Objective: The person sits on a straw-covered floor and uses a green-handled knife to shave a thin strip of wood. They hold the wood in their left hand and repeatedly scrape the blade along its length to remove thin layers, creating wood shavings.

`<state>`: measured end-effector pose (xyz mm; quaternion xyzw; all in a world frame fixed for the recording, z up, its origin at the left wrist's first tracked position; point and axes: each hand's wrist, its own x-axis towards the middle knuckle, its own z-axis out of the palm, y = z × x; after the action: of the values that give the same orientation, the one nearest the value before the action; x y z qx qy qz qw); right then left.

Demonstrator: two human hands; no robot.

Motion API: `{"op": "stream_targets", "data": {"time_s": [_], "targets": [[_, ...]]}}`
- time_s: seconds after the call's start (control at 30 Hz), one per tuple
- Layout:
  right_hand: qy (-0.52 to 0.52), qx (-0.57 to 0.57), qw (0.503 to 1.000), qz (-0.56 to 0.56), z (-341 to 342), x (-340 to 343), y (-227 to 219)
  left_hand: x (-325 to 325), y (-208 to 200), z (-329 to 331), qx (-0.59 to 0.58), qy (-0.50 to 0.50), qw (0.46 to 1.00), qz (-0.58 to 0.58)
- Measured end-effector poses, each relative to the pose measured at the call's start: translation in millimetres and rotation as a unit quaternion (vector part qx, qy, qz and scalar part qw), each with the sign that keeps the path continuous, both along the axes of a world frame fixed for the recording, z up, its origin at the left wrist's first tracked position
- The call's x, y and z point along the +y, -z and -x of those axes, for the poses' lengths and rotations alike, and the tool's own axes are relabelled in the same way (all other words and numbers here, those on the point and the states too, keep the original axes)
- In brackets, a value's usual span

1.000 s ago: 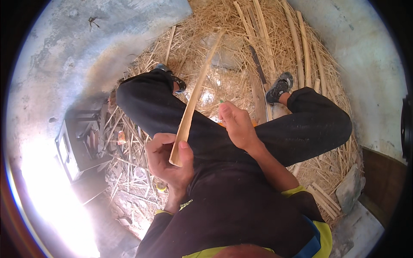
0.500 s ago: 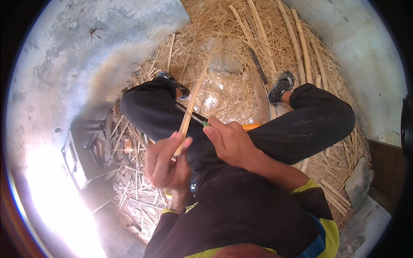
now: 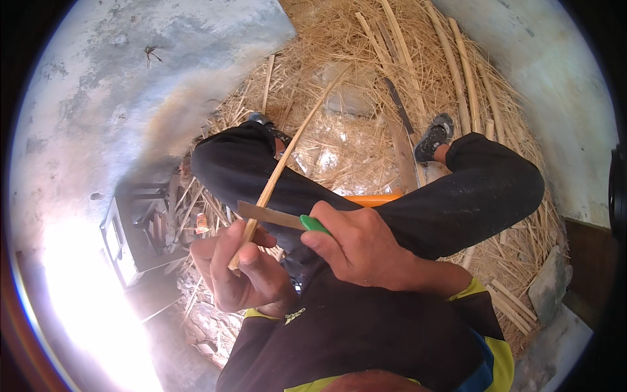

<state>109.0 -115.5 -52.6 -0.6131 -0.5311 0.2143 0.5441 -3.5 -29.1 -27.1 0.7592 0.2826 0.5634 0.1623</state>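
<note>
A long, thin, pale strip of wood or bamboo (image 3: 295, 140) slants up and away over my left thigh. My left hand (image 3: 245, 277) pinches its near end between thumb and fingers. In my right hand (image 3: 366, 248) is a knife (image 3: 274, 217), its green handle mostly hidden in the closed fingers. The broad, dull-brown blade lies across the strip, just beyond my left fingertips, its flat side showing. Whether the edge bites into the strip, I cannot tell.
Shavings (image 3: 366, 147) and straw-like scraps cover the ground between my legs. An orange bar-like thing (image 3: 372, 199) lies under my right thigh. Long pale poles (image 3: 467, 72) rest at the far right. A grey box-like frame (image 3: 140, 235) stands at left, beside the wall (image 3: 124, 98).
The knife has come down the strip toward my left fingers, and its blade has turned from edge-on to flat side showing. My left hand has shifted lower and slightly left.
</note>
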Motion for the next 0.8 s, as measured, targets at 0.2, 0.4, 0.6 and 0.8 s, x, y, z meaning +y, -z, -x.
{"op": "stream_targets", "data": {"time_s": [0.2, 0.4, 0.6, 0.8], "targets": [[-0.038, 0.064, 0.996, 0.055, -8, 6, -15, 14, -7, -13, -0.095, -0.031, 0.995, 0.006], [-0.088, 0.048, 0.995, -0.009, 6, 19, -47, 15, -16, 4, -0.060, -0.055, 0.997, -0.007], [-0.058, -0.024, 0.998, 0.008, 18, 28, -39, 15, -13, 9, -0.056, -0.060, 0.996, -0.032], [0.010, -0.117, 0.993, 0.008, 18, 38, -24, 16, -11, 6, -0.107, -0.033, 0.993, 0.024]]}}
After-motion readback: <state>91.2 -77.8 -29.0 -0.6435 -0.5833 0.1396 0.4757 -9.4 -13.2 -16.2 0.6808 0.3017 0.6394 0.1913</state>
